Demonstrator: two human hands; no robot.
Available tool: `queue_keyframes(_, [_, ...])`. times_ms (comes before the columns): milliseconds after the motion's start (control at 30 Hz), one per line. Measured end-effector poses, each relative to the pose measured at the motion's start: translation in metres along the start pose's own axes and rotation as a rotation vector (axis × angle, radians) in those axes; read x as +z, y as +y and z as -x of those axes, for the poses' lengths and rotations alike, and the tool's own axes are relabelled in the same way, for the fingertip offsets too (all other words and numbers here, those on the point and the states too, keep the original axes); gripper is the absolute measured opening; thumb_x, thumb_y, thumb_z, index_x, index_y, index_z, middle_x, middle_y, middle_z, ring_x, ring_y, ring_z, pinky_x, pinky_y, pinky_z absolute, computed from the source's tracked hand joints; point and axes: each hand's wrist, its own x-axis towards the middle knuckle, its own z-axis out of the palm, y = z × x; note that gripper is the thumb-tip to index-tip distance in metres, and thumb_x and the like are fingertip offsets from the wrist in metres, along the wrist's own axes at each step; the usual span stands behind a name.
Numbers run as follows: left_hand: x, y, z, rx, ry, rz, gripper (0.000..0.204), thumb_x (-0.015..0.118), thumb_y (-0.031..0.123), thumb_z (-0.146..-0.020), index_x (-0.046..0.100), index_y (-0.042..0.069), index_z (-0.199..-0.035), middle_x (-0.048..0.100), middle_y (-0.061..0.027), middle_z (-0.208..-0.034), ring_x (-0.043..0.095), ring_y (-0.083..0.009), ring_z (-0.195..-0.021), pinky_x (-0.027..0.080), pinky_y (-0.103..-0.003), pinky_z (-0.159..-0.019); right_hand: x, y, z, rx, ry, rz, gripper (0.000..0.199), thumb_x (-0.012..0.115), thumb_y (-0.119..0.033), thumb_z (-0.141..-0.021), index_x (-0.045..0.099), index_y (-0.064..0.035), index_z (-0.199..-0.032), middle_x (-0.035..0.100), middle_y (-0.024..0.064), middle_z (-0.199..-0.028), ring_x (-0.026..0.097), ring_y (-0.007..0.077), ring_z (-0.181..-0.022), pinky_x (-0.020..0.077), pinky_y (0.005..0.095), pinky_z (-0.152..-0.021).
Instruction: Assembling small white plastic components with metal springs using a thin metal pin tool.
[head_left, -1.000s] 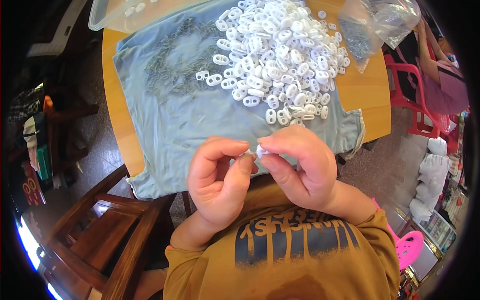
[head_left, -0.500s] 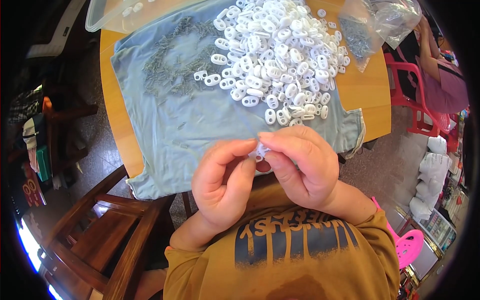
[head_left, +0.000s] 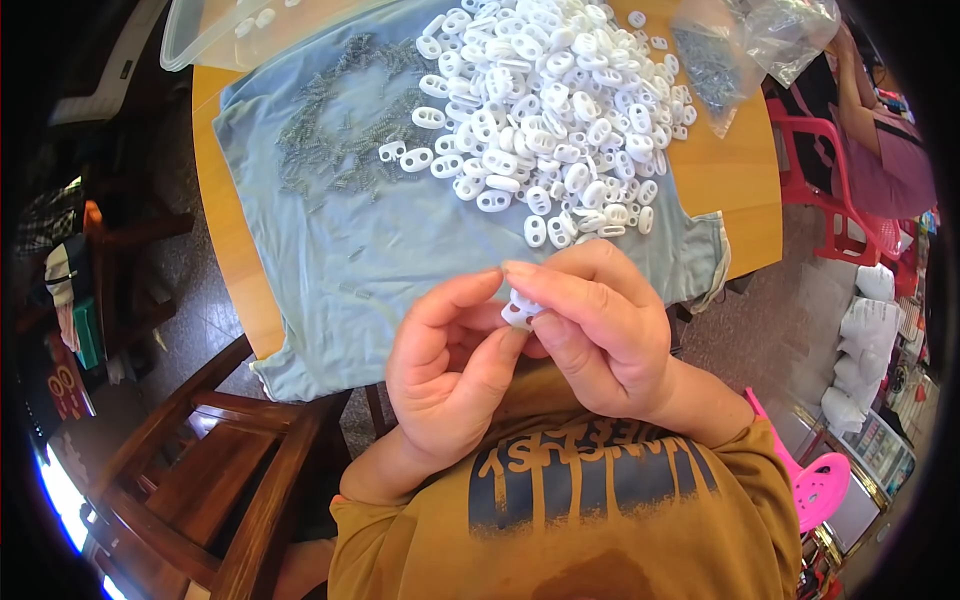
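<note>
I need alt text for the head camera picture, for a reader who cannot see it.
Both hands, left hand and right hand, pinch one small white plastic piece together above a light blue cloth on a wooden table. Farther back on the cloth lie a heap of white plastic pieces and scattered small metal springs.

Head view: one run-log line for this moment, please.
left hand: pinching white plastic piece | right hand: pinching same piece | pile of white pieces on blue cloth | small metal springs beside pile

Glossy plastic toggles (head_left: 545, 95) (white) on matt cloth (head_left: 330, 240).
</note>
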Motion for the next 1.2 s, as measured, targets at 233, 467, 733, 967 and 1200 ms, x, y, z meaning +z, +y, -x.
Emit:
queue_keyframes(233, [0.008,-0.007,0.003,0.007,0.049,0.019,0.040,0.050,-0.007,-0.087,0.040,-0.002,-0.125,0.060,-0.0131,-0.101,0.061,-0.0170,-0.089,0.051,-0.029,-0.081,0.001,-0.001,0.003,0.036,0.002,0.000,0.032,0.055,0.006,-0.080,0.057,0.0047,-0.112,0.057,0.0107,-0.084,0.054,0.0208,-0.071,0.0448,0.0291,-0.061])
queue_keyframes(467, [0.011,-0.006,0.004,-0.008,0.057,0.056,0.043,0.048,-0.007,-0.087,0.038,-0.002,-0.128,0.060,-0.0122,-0.099,0.062,-0.0170,-0.087,0.051,-0.030,-0.081,0.004,-0.002,0.006,0.088,0.032,-0.075,0.034,0.054,0.007,-0.080,0.056,0.0049,-0.114,0.058,0.0104,-0.085,0.054,0.0207,-0.074,0.0452,0.0286,-0.063])
queue_keyframes(733, [0.020,-0.009,0.007,0.023,0.113,0.148,0.044,0.056,-0.003,-0.083,0.044,-0.002,-0.125,0.058,-0.0063,-0.103,0.054,-0.0100,-0.091,0.043,-0.024,-0.084,0.004,-0.004,0.004,0.128,0.035,-0.118,0.034,0.056,0.007,-0.080,0.056,0.0041,-0.114,0.058,0.0103,-0.087,0.054,0.0202,-0.074,0.0446,0.0278,-0.063])
queue_keyframes(967, [0.024,-0.010,0.007,-0.040,0.256,0.043,0.041,0.054,-0.002,-0.085,0.043,-0.003,-0.125,0.058,-0.0087,-0.106,0.056,-0.0126,-0.094,0.045,-0.026,-0.086,0.008,-0.002,0.005,0.079,0.098,-0.020,0.032,0.056,0.006,-0.081,0.057,0.0036,-0.112,0.058,0.0103,-0.085,0.053,0.0197,-0.071,0.0442,0.0274,-0.061])
queue_keyframes(1200, [0.020,-0.011,0.001,-0.136,0.260,0.149,0.039,0.054,-0.006,-0.085,0.043,-0.003,-0.122,0.059,-0.0062,-0.092,0.058,-0.0092,-0.083,0.049,-0.022,-0.076,0.007,0.000,0.004,0.167,0.099,-0.088,0.029,0.058,0.007,-0.079,0.059,0.0027,-0.108,0.059,0.0097,-0.082,0.054,0.0188,-0.072,0.0448,0.0265,-0.060])
